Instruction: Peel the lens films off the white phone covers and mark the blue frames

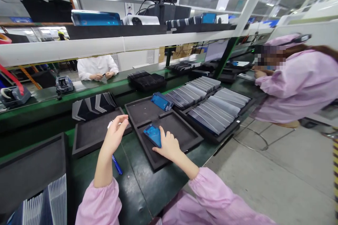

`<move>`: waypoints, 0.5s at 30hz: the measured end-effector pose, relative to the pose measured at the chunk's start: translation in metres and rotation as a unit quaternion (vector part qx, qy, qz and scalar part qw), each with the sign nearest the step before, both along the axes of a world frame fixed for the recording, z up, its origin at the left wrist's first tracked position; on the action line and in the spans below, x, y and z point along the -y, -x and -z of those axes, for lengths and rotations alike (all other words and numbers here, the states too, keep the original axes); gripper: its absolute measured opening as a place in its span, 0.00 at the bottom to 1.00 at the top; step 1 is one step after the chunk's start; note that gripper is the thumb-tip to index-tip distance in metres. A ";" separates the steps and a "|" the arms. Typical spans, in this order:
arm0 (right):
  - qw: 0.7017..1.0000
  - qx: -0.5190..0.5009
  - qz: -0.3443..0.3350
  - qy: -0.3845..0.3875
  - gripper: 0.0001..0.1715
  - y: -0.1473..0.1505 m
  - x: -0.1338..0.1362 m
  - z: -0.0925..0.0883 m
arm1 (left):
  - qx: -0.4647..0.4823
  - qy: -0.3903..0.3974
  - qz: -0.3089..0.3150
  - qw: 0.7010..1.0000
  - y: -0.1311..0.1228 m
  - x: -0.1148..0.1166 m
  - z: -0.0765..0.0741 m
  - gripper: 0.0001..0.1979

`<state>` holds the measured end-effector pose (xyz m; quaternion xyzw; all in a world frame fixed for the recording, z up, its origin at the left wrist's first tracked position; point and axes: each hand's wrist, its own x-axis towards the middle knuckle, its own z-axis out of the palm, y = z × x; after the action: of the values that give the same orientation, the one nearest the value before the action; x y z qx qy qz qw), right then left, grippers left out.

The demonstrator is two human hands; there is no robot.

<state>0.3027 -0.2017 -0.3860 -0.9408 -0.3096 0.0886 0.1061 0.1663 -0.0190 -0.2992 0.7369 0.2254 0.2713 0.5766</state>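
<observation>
My right hand (pixel 169 144) grips the near right edge of a flat, shiny blue film-covered panel (pixel 152 134), thumb and forefinger along its side. The panel lies over the near compartment of a black foam tray (pixel 194 140). To the left, my left hand (pixel 116 133) is raised above the bench with its fingers bent together towards the thumb. A bit of something white shows behind those fingers, too small to name. Another stack of blue panels (pixel 161 102) sits in the tray's far compartment. A blue pen (pixel 117 165) lies on the bench below my left hand.
Black trays of upright thin panels (pixel 213 116) stand at the right, with more panels (pixel 93 107) in a tray at left. A tape dispenser (pixel 64 84) stands on the far ledge. One co-worker (pixel 303 81) sits at right; another person (pixel 96 68) works opposite. A shelf (pixel 148 44) crosses above.
</observation>
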 end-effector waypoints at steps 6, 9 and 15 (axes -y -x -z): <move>0.994 -0.065 -0.082 -0.006 0.59 -0.037 0.012 -0.019 | -0.015 -0.033 0.010 0.999 -0.002 -0.002 0.007 0.31; 0.995 -0.056 -0.074 -0.033 0.28 -0.086 -0.006 -0.046 | -0.040 -0.043 0.022 0.998 -0.002 -0.002 0.009 0.30; 0.994 0.029 0.012 -0.106 0.24 -0.168 -0.068 -0.089 | -0.041 -0.036 0.012 0.998 -0.003 -0.007 0.014 0.31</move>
<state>0.4711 -0.1339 -0.2971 -0.9301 -0.3088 0.0272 0.1970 0.1692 -0.0118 -0.3137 0.7702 0.2301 0.2423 0.5433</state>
